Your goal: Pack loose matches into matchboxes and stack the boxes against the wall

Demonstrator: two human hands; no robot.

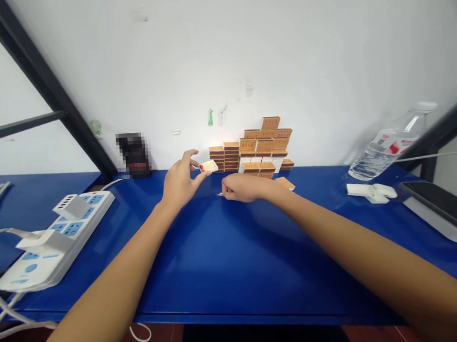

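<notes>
My left hand (180, 180) grips a small white matchbox tray (208, 166) at its left end, between thumb and fingers. Red-tipped matches lie inside the tray, which is held just above the blue table (219, 264). To its right, my right hand (239, 188) is closed in a pinch. A match (219, 194) pokes out from its fingertips, low over the table. Behind my hands, orange and brown matchboxes (265, 144) are piled up against the wall, with a neat lower stack (224, 158) on their left. One flat matchbox piece (285, 183) lies beyond my right wrist.
At the left lies a white power strip (82, 221) with plugs and cables. A dark, blurred object (137, 156) stands by the wall. On the right are a tilted water bottle (389, 145), a white plastic piece (371, 192) and a dark phone-like slab (443, 204).
</notes>
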